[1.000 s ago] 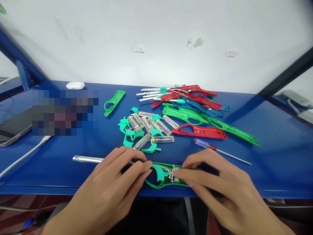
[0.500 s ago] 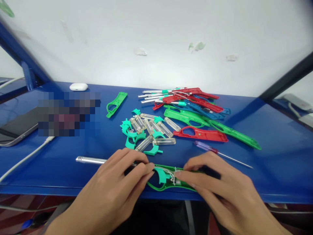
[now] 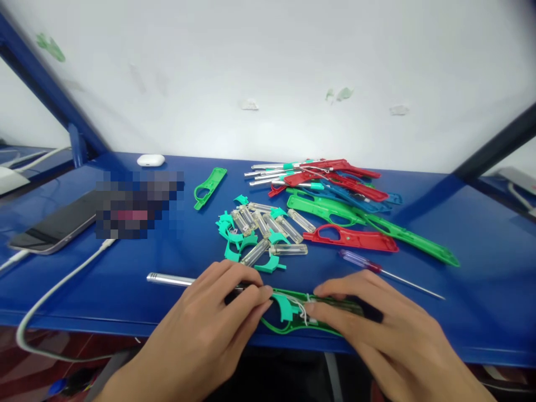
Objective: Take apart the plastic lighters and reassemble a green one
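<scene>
A green lighter casing half [image 3: 280, 330] lies at the table's front edge, its inside facing up. A silver metal tube [image 3: 170, 279] extends to the left from it. Closed around the joint of tube and casing, my left hand [image 3: 209, 321] pinches with thumb and forefinger. My right hand [image 3: 385, 324] grips the casing's wide end, a fingertip touching the white wires [image 3: 303, 314]. Between my hands a teal trigger [image 3: 285, 307] sits inside the casing. My fingers hide part of the casing's right end.
Behind my hands lie clear fuel tanks [image 3: 288, 249] and loose teal triggers [image 3: 271, 263]. Red casings [image 3: 355, 239], green casings and metal tubes are piled further back. A screwdriver [image 3: 360, 260] lies right, a phone [image 3: 56, 223] and cable left, a white earbud case [image 3: 151, 161] at the back.
The camera view has shifted, so the whole scene sits slightly further right and lower. Both hands keep nearly the same grip on the lighter casing.
</scene>
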Available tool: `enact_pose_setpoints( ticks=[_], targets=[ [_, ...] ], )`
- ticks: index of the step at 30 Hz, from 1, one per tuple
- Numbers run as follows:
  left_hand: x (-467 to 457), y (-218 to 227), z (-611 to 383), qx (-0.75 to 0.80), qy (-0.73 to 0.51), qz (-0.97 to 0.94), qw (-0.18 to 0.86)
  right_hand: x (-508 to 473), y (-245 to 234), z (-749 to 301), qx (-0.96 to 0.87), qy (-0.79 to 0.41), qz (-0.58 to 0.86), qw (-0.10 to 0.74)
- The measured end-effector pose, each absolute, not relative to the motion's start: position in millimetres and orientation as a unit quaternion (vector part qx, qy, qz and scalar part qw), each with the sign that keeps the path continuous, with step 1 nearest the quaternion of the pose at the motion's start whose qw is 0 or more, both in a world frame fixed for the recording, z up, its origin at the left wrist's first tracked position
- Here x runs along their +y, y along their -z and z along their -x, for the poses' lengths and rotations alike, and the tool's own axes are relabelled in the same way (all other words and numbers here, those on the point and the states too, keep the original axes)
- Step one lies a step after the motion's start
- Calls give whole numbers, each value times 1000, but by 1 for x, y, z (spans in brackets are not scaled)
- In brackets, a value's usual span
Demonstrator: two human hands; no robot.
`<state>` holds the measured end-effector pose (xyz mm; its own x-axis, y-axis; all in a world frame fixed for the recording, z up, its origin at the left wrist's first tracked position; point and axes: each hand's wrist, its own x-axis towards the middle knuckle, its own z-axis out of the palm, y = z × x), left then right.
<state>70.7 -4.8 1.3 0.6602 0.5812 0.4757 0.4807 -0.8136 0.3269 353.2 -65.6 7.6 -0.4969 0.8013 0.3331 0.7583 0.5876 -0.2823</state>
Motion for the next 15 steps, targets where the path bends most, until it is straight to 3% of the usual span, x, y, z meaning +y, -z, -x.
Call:
enact_pose_setpoints(
  ticks=[11,15],
  targets=[
    [-8,-4,-73,308,-317,-895,60,-64,2,-350,-843,12,476,249],
    [6,-22,-56,348,-380,-857,-10,-62,3,-346,-827,2,505,247]
  ],
)
